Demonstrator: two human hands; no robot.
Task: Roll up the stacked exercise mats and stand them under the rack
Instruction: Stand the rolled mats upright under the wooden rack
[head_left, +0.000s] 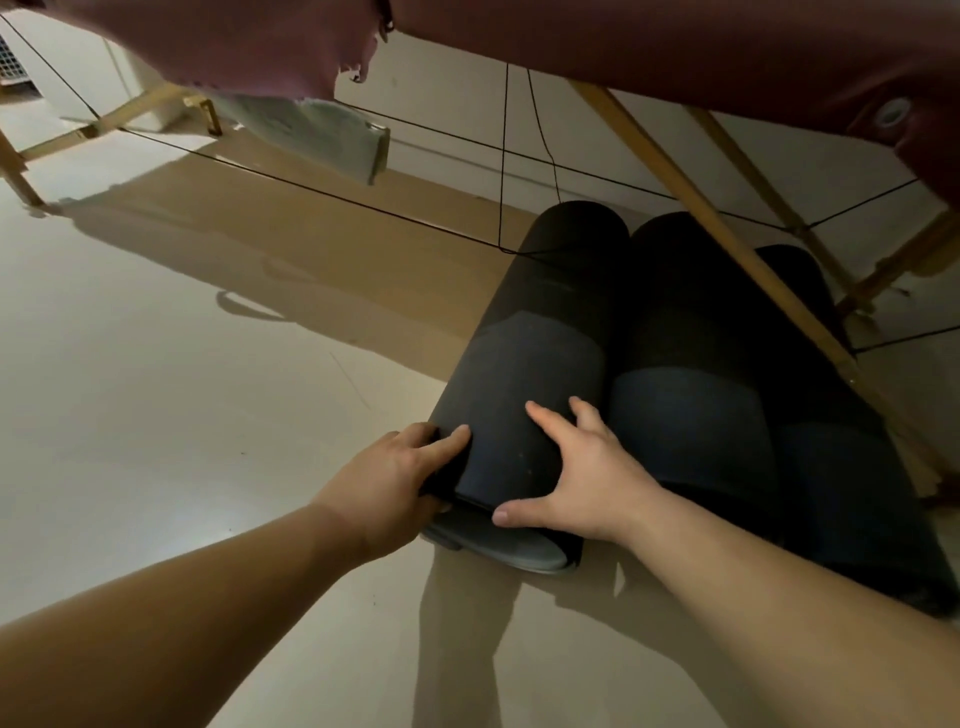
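Three dark rolled mats lie side by side on the pale floor, their far ends reaching under the wooden-legged rack. My left hand grips the near left edge of the leftmost rolled mat, fingers curled around its loose outer flap. My right hand presses flat on top of the same roll near its end, fingers spread. The middle rolled mat touches it on the right. The third rolled mat lies farther right, partly hidden behind a rack leg.
The rack has a maroon padded top, slanted wooden legs and thin black cables strung between them. A pale folded cloth hangs beneath the top at left. A brown floor sheet lies under the rack. Bare floor stretches left.
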